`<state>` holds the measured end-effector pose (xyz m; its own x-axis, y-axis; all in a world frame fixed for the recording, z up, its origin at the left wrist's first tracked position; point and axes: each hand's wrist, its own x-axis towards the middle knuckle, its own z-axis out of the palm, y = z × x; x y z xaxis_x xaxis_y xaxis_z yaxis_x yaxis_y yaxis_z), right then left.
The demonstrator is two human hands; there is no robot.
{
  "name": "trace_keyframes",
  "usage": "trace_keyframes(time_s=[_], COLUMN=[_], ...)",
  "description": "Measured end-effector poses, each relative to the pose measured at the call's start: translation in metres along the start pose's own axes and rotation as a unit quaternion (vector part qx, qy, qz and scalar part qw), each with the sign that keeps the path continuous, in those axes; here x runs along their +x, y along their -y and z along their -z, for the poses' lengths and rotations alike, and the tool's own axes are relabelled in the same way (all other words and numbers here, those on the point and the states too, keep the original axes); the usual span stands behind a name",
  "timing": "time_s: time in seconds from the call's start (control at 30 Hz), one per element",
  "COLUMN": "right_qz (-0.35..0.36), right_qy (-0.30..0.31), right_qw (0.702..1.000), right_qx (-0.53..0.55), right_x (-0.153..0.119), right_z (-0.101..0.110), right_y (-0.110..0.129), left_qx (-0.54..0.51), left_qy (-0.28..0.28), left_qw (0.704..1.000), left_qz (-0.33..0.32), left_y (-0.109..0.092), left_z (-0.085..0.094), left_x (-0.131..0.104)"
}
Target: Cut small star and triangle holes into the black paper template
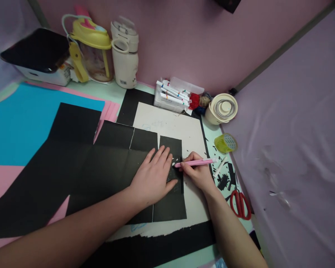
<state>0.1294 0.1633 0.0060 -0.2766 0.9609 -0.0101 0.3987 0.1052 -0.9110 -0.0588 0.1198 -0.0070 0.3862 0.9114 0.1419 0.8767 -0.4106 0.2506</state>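
Observation:
Black paper (108, 167) with creases and several slits lies across the table. My left hand (152, 175) rests flat on its right part, fingers spread, holding nothing. Just right of it, my right hand (197, 171) grips a pink pen-like tool (198, 162), whose dark tip touches the black paper near small cut openings. Under the black paper is a whitish sheet (190, 130) with faint blue marks.
Red-handled scissors (240, 204), black scraps (225, 181) and a yellow-green cup (225, 143) are at the right. Behind stand a marker box (171, 98), a cream bottle (125, 59), a yellow-lidded jug (96, 52) and a cream container (222, 108). Blue paper (25, 123) lies left.

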Motion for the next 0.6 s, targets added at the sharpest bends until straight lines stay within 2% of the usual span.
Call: trace_keyframes(time_s=[0.6], right_qz=[-0.003], right_qy=[-0.034], right_qw=[0.999], right_qx=[0.012], right_x=[0.0010], right_z=[-0.0016], right_y=[-0.0006], left_qx=[0.000], left_qy=[0.000], left_qw=[1.000], left_qz=[0.001], left_y=[0.0000], left_z=[-0.0016], left_x=[0.0009])
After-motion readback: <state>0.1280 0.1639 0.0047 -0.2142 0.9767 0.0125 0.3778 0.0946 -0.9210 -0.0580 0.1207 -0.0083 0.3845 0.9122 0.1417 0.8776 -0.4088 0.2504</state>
